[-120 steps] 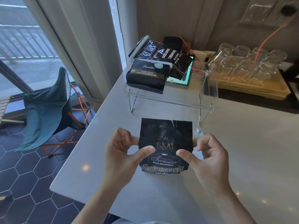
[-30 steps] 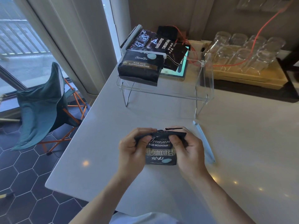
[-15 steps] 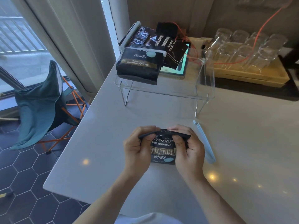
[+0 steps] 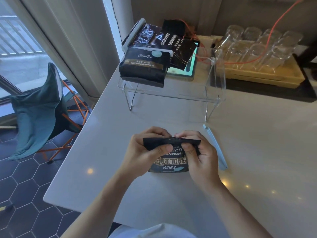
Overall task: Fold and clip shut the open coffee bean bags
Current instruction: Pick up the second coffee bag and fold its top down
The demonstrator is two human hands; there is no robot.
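Observation:
A small black coffee bean bag [image 4: 169, 163] stands on the white counter [image 4: 257, 152] in front of me, its top rolled down into a flat folded strip. My left hand [image 4: 145, 152] pinches the left part of that fold, thumb in front. My right hand [image 4: 200, 157] pinches the right part. A pale blue bag clip [image 4: 215, 146] lies on the counter just right of my right hand, untouched. Two other black coffee bags [image 4: 143, 67] [image 4: 171, 43] rest on a clear acrylic stand [image 4: 214, 83] farther back, each with a white clip across its top.
A wooden tray of upturned glasses [image 4: 257, 47] sits at the back right with an orange cable over it. A tablet [image 4: 185, 69] lies under the stand. The counter's left edge drops to a tiled floor with a teal folding chair [image 4: 39, 110].
Four seconds ago the bag's top stood tall and unfolded. Both hands have since rolled it down toward me, and the fold now sits lower and tighter than half a second ago.

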